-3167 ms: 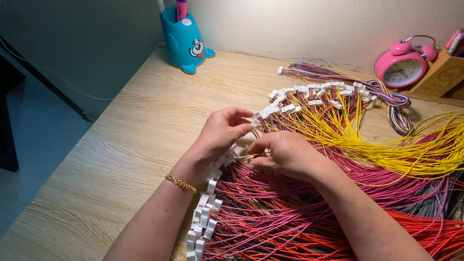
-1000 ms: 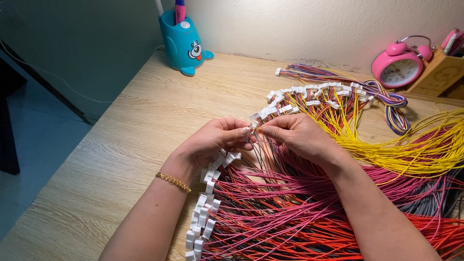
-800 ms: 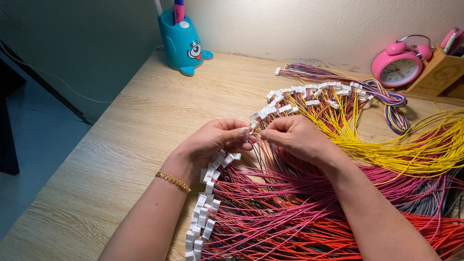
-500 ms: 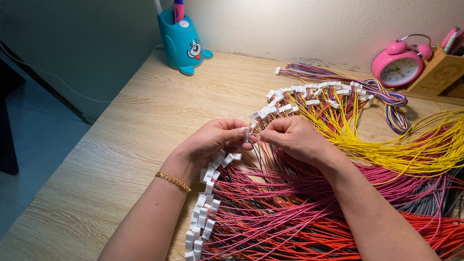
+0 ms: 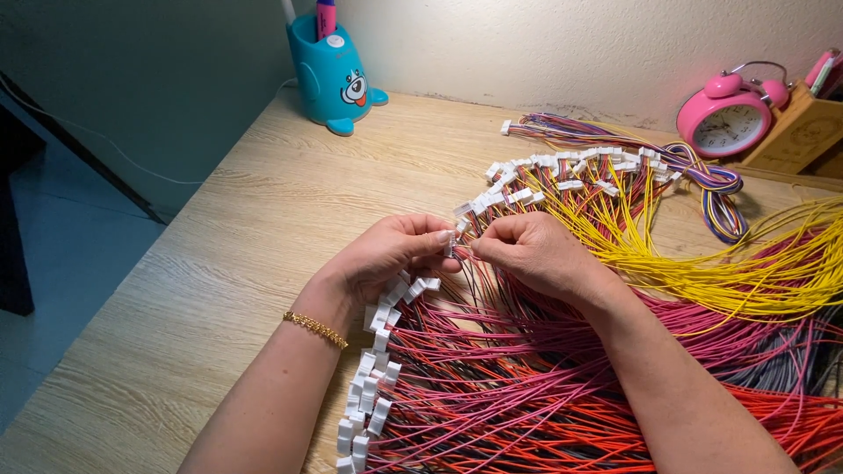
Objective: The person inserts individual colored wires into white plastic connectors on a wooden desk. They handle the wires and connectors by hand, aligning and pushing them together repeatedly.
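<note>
Two hands meeting over a fan of wires on the tabletop (image 5: pixel 219 290): left hand (image 5: pixel 386 259) and right hand (image 5: pixel 531 250) both pinched on one small white plug (image 5: pixel 449 243). Red and pink wires (image 5: pixel 527 386) nearest, yellow wires (image 5: pixel 667 254) beyond. Farther back, blue pen holder (image 5: pixel 334 79) and pink alarm clock (image 5: pixel 724 123) by the wall.

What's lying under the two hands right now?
Under the left hand and right hand lie pink wires with white connectors, spread on the wooden table. The fingertips pinch one white connector; what lies directly beneath the palms is covered.
</note>
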